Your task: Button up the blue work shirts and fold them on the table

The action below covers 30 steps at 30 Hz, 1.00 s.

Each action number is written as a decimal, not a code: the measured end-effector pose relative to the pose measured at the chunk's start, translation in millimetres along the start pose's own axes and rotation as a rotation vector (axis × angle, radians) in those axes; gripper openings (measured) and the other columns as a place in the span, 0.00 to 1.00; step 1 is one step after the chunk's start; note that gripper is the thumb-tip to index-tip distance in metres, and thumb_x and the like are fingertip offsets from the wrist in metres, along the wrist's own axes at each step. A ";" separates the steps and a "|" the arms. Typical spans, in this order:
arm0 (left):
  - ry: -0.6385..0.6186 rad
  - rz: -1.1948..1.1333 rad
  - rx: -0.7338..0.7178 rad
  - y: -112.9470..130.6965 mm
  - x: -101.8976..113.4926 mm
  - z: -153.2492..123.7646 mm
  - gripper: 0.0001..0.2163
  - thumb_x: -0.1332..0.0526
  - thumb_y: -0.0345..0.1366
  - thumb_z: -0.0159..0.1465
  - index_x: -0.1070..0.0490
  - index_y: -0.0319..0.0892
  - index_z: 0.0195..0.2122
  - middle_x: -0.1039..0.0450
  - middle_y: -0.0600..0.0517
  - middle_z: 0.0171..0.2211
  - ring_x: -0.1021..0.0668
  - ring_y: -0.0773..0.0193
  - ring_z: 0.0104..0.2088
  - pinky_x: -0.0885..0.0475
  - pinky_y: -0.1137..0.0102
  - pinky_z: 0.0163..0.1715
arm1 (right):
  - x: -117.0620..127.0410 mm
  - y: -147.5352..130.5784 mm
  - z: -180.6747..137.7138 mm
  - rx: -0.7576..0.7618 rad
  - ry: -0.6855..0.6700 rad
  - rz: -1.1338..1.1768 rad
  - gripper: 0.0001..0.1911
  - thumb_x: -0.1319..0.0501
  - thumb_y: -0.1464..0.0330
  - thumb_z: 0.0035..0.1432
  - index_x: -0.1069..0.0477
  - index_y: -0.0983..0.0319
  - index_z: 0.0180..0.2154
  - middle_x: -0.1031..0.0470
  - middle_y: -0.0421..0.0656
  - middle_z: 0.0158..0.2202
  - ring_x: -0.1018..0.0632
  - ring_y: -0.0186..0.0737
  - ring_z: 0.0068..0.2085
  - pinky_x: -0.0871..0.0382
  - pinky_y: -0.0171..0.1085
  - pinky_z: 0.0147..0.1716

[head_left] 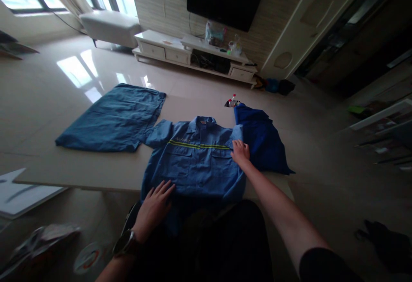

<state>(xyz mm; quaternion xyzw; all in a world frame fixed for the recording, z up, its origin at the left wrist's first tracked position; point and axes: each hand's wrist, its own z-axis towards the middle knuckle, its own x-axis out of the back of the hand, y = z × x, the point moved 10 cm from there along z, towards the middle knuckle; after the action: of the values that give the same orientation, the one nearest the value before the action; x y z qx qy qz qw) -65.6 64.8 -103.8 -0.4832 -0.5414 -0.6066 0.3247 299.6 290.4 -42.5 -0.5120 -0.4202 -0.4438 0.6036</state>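
Observation:
A blue short-sleeved work shirt (pixel 202 167), with a yellow-green striped band across the chest and buttoned pockets, lies spread front up on the table, collar away from me. Its lower part hangs over the near edge. My left hand (pixel 157 200), with a watch on the wrist, rests flat on the shirt's lower left side, fingers spread. At the shirt's right sleeve, my right hand (pixel 240 151) has its fingers bent closed on the cloth. A folded teal-blue garment (pixel 112 116) lies to the left. Darker blue cloth (pixel 260 138) lies to the right, beside my right hand.
The pale table (pixel 119 166) runs under the clothes. Small bottles with red caps (pixel 232 101) stand at its far side. Beyond are a white TV cabinet (pixel 180 54) and a grey bench (pixel 111 26). Bags and a round container (pixel 88 258) are low at left.

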 end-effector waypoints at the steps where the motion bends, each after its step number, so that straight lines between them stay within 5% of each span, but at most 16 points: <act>1: -0.010 -0.013 0.000 -1.3 -0.1 1.2 0.30 0.42 0.28 0.64 0.32 0.51 0.68 0.38 0.49 0.71 0.36 0.49 0.71 0.37 0.48 0.68 | -0.8 7.7 6.9 -0.044 0.020 0.057 0.20 0.39 0.75 0.55 0.25 0.61 0.51 0.23 0.54 0.57 0.32 0.52 0.63 0.46 0.52 0.65; 4: -0.065 -0.060 0.006 -7.0 -4.0 4.5 0.32 0.43 0.27 0.63 0.34 0.51 0.69 0.40 0.49 0.72 0.38 0.48 0.72 0.38 0.47 0.69 | 8.2 40.6 18.9 -0.175 0.120 0.187 0.11 0.42 0.72 0.58 0.23 0.61 0.42 0.20 0.54 0.48 0.27 0.52 0.57 0.41 0.51 0.62; 7: -0.101 -0.118 -0.010 -11.0 -6.6 6.8 0.33 0.42 0.27 0.62 0.35 0.50 0.70 0.42 0.48 0.73 0.40 0.48 0.73 0.39 0.47 0.69 | 31.7 88.7 19.4 -0.353 0.296 0.358 0.13 0.46 0.67 0.61 0.25 0.62 0.40 0.20 0.54 0.43 0.24 0.52 0.51 0.33 0.49 0.56; 11: -0.170 -0.175 0.084 -28.0 -15.3 12.8 0.29 0.41 0.28 0.61 0.28 0.53 0.64 0.36 0.47 0.70 0.36 0.47 0.71 0.35 0.45 0.65 | 44.7 144.0 3.8 -0.571 0.450 0.630 0.11 0.51 0.65 0.61 0.31 0.58 0.36 0.25 0.42 0.28 0.21 0.46 0.37 0.23 0.44 0.40; 14: -0.232 -0.213 0.169 -42.7 -26.1 16.7 0.23 0.40 0.34 0.64 0.26 0.51 0.61 0.36 0.46 0.70 0.36 0.43 0.69 0.31 0.42 0.60 | 34.0 161.6 -9.9 -0.656 0.470 0.820 0.05 0.48 0.65 0.58 0.36 0.56 0.30 0.31 0.36 0.23 0.22 0.41 0.29 0.22 0.40 0.31; 17: -0.155 -0.237 0.133 -47.1 -22.9 22.0 0.23 0.39 0.37 0.64 0.25 0.46 0.60 0.36 0.43 0.69 0.35 0.42 0.68 0.33 0.45 0.63 | 21.5 163.8 -15.0 -0.690 0.473 0.939 0.05 0.43 0.65 0.54 0.38 0.57 0.28 0.30 0.36 0.23 0.22 0.39 0.28 0.22 0.38 0.29; 24: -0.068 -0.285 0.126 -52.3 -8.9 23.9 0.21 0.41 0.39 0.65 0.25 0.42 0.59 0.30 0.42 0.63 0.29 0.47 0.63 0.33 0.52 0.64 | 26.8 121.4 7.0 -0.537 0.460 0.899 0.09 0.39 0.64 0.57 0.26 0.63 0.38 0.18 0.49 0.42 0.20 0.48 0.50 0.24 0.44 0.51; 27: -0.076 -0.329 0.121 -50.3 -0.6 26.8 0.19 0.40 0.41 0.64 0.23 0.42 0.55 0.26 0.42 0.59 0.27 0.47 0.60 0.32 0.53 0.63 | 14.2 50.9 19.6 -0.125 0.123 0.715 0.15 0.36 0.66 0.57 0.21 0.61 0.46 0.20 0.49 0.55 0.25 0.50 0.61 0.32 0.47 0.62; 30: -0.037 -0.469 0.223 -64.0 13.9 44.1 0.18 0.40 0.43 0.64 0.24 0.40 0.52 0.23 0.41 0.51 0.22 0.49 0.52 0.28 0.54 0.58 | -22.3 -13.2 -2.4 0.274 -0.252 0.322 0.24 0.36 0.65 0.60 0.25 0.57 0.58 0.30 0.47 0.67 0.34 0.53 0.70 0.42 0.54 0.68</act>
<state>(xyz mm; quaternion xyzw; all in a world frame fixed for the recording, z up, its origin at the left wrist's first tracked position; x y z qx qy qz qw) -118.5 122.4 -115.1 -0.3165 -0.7081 -0.5930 0.2164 281.4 289.3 -60.9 -0.5371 -0.4612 -0.2134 0.6732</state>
